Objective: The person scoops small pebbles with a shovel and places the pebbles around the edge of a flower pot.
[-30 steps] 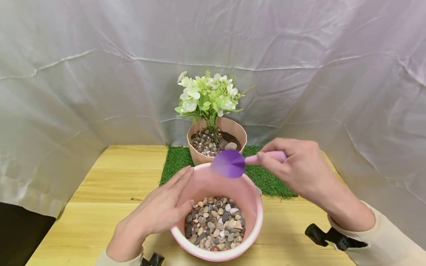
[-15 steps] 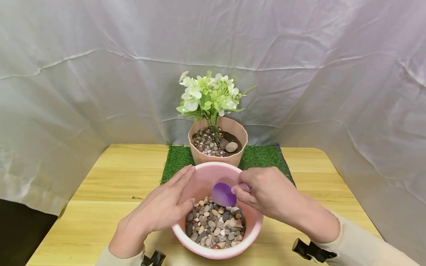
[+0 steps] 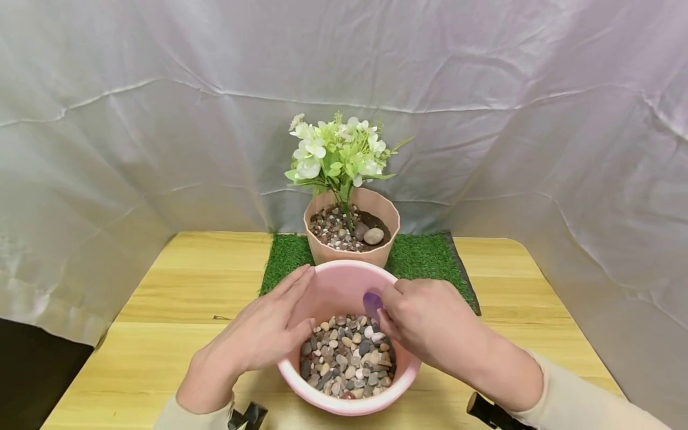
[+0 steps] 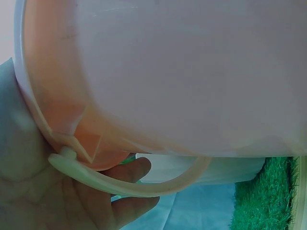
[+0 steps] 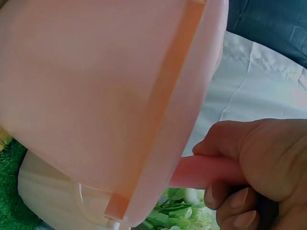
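Note:
A pink bucket [image 3: 344, 285] with grey, tan and white pebbles [image 3: 349, 358] stands in the middle of the head view. My left hand [image 3: 252, 337] holds its left rim, thumb inside and fingers outside. The left wrist view shows those fingers by the bucket's pale carrying handle [image 4: 120, 187]. My right hand [image 3: 438, 316] is at the right rim and grips a small shovel by its pink handle [image 5: 206, 171]. Inside the bucket, above the pebbles, the shovel's purple blade [image 3: 372, 303] shows only in part; my fingers hide the rest.
Close behind the bucket is a peach flower pot [image 3: 380, 255] with white flowers [image 3: 309, 158], small gravel, dark soil and two larger stones [image 3: 373, 236]. It stands on a green turf mat [image 3: 427, 257]. Beneath lies a wooden table [image 3: 177, 286], with grey cloth [image 3: 215, 149] hanging around its back.
My right hand has come down and left from above the bucket's right side, bringing the shovel into it. The blade has since shifted right, mostly behind my fingers. The left hand stays put.

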The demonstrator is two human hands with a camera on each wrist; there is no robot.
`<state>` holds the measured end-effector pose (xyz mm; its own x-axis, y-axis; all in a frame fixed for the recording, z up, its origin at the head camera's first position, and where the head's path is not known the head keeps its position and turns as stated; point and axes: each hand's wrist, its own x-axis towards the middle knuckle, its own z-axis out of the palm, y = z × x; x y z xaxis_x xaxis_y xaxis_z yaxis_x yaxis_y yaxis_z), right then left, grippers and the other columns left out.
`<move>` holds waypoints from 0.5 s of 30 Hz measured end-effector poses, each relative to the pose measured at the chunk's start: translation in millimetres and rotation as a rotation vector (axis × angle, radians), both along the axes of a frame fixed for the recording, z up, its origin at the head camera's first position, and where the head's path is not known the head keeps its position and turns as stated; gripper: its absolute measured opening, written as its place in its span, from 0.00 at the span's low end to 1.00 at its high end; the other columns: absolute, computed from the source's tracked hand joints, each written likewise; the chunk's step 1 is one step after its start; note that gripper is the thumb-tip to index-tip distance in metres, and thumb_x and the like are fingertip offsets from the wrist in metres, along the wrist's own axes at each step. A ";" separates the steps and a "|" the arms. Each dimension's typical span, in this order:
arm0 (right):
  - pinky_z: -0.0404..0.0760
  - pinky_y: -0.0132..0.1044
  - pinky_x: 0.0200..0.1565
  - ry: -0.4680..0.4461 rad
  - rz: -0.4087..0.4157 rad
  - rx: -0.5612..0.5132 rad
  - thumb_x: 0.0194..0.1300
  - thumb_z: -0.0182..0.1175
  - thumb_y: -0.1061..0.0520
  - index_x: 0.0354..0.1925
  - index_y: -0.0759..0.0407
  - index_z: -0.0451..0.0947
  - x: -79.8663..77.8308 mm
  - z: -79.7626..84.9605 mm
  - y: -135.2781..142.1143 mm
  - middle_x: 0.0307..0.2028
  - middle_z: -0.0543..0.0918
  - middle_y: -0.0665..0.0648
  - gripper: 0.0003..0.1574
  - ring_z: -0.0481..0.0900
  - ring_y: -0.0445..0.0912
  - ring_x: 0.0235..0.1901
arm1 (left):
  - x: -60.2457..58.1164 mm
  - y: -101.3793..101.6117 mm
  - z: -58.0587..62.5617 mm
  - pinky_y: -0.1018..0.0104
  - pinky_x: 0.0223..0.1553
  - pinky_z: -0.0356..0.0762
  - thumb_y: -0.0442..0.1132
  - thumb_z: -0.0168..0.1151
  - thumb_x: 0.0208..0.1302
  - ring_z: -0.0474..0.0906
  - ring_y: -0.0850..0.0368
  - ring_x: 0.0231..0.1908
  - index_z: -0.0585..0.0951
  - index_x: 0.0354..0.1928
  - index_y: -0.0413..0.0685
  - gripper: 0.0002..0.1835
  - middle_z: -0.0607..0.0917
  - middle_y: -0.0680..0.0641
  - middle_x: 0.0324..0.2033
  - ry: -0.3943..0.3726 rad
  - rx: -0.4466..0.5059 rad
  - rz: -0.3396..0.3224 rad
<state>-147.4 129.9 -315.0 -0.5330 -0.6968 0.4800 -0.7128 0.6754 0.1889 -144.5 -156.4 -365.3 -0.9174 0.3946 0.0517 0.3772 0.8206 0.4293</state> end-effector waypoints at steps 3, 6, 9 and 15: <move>0.78 0.36 0.18 -0.003 -0.019 0.015 0.62 0.73 0.51 0.24 0.52 0.76 0.6 -1.5 -1.1 0.18 0.74 0.46 0.17 0.72 0.40 0.16 | -0.1 -0.1 0.1 0.45 0.81 0.57 0.55 0.59 0.74 0.53 0.47 0.82 0.50 0.85 0.49 0.46 0.47 0.51 0.85 0.000 -0.001 -0.002; 0.77 0.35 0.18 -0.005 -0.026 0.021 0.61 0.74 0.50 0.23 0.52 0.75 0.5 -2.5 -1.6 0.18 0.74 0.46 0.18 0.71 0.40 0.16 | 0.1 -0.3 -0.2 0.45 0.81 0.57 0.55 0.59 0.74 0.53 0.47 0.82 0.51 0.85 0.49 0.46 0.47 0.50 0.85 0.001 -0.001 -0.002; 0.77 0.34 0.18 -0.005 -0.020 0.021 0.61 0.74 0.51 0.22 0.51 0.75 -0.1 -3.2 -2.8 0.18 0.74 0.45 0.18 0.70 0.39 0.16 | 0.2 -0.5 -0.4 0.45 0.81 0.57 0.55 0.59 0.74 0.53 0.47 0.82 0.51 0.85 0.49 0.46 0.47 0.50 0.85 0.004 -0.002 -0.004; 0.74 0.33 0.17 -0.057 -0.010 0.040 0.65 0.70 0.52 0.21 0.50 0.73 -2.7 -4.9 -8.4 0.17 0.72 0.44 0.19 0.67 0.38 0.15 | 0.2 -0.3 -0.2 0.44 0.80 0.57 0.56 0.58 0.74 0.53 0.47 0.82 0.50 0.85 0.49 0.46 0.47 0.50 0.85 0.005 0.004 -0.006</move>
<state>-150.1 121.5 -319.9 -0.5655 -0.7095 0.4205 -0.7165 0.6752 0.1756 -144.3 -156.7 -365.6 -0.9146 0.4003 0.0577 0.3845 0.8164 0.4308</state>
